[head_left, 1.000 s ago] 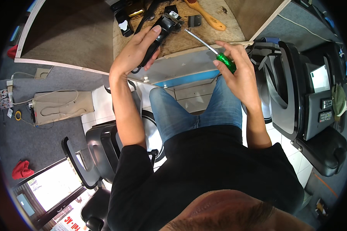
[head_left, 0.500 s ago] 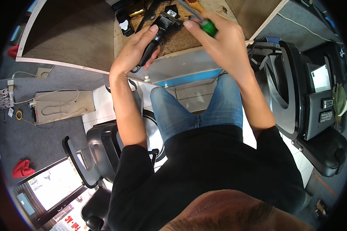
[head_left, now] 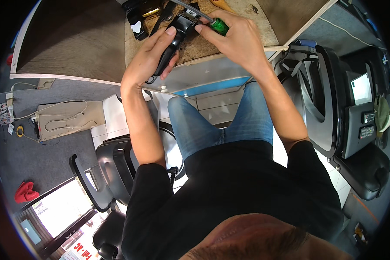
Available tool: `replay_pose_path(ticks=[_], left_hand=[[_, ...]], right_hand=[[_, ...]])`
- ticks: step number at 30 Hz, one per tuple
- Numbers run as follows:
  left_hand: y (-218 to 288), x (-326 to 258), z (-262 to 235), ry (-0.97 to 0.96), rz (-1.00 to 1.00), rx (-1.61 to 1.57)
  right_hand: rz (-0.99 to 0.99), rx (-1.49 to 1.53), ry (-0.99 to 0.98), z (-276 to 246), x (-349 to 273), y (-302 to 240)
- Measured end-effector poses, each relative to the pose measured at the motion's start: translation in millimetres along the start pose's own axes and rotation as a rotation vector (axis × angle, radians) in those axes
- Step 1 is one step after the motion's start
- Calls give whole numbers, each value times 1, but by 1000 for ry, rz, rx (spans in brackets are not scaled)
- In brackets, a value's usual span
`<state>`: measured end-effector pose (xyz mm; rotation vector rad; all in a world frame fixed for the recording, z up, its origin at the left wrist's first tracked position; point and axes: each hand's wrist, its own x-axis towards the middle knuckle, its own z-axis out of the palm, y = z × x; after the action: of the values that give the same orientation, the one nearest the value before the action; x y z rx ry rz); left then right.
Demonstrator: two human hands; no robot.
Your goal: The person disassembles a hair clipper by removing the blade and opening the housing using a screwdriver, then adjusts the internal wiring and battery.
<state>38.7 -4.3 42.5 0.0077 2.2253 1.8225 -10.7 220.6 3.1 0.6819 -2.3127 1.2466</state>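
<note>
Looking down from the head camera, the largest thing in view is the wooden workbench [head_left: 73, 47], which spans the top of the picture, with a worn, scuffed patch at its middle. Below it the person's blue-jeaned legs and black shirt fill the lower centre. A black chair [head_left: 112, 169] stands at the person's left and a black machine with a small screen [head_left: 355, 112] at the right. A flat beige box with a looped cord [head_left: 65, 119] lies on the grey floor to the left, and a red cloth [head_left: 25, 191] sits farther down by the window.

Left hand [head_left: 149, 58]: closed around the body of a black hair clipper [head_left: 173, 41], thumb laid along its top, holding it on the worn patch at the bench's near edge.

Right hand [head_left: 238, 39]: clamped on the green handle of a screwdriver [head_left: 216, 25], whose metal shaft runs up and left to the clipper's head end. The tip's exact contact cannot be made out.

Dark tools [head_left: 143, 13] lie just beyond the clipper.
</note>
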Motion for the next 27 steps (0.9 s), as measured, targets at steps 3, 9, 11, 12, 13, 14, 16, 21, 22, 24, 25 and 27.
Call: replay_pose_path(ticks=[3,9,11,12,13,14,16,21,22,24,25,27], left_hand=[[0,1,1,4,8,13],[0,0,-1,-2,7,22],[1,-1,1,13,9,22],[1,0,1,11,10,21],[0,-1,1,13,7,15],[0,-1,0,16,5,9],[1,-1,1,23,6,7],[0,-2,0,34,1,23],[0,-1,1,30,8,24],[-1,-1,1,26,14,23],[-1,-1,1,25,17,25],[-1,-1,1,24,20,26]], right_hand=[[-37,-21,20,-1,-1,0],[-138,-52,124,5,-4,1],[-153,-106,127,8,-8,2],[-169,-159,130,9,-9,3],[-170,-157,129,9,-8,2],[-175,-117,148,8,-7,1],[-179,-78,168,8,-7,2],[2,-4,97,5,-7,0],[3,-5,97,4,-7,-1],[-63,-35,91,2,-5,-2],[-63,-34,92,2,-5,-2],[-49,-24,92,3,-6,-2]])
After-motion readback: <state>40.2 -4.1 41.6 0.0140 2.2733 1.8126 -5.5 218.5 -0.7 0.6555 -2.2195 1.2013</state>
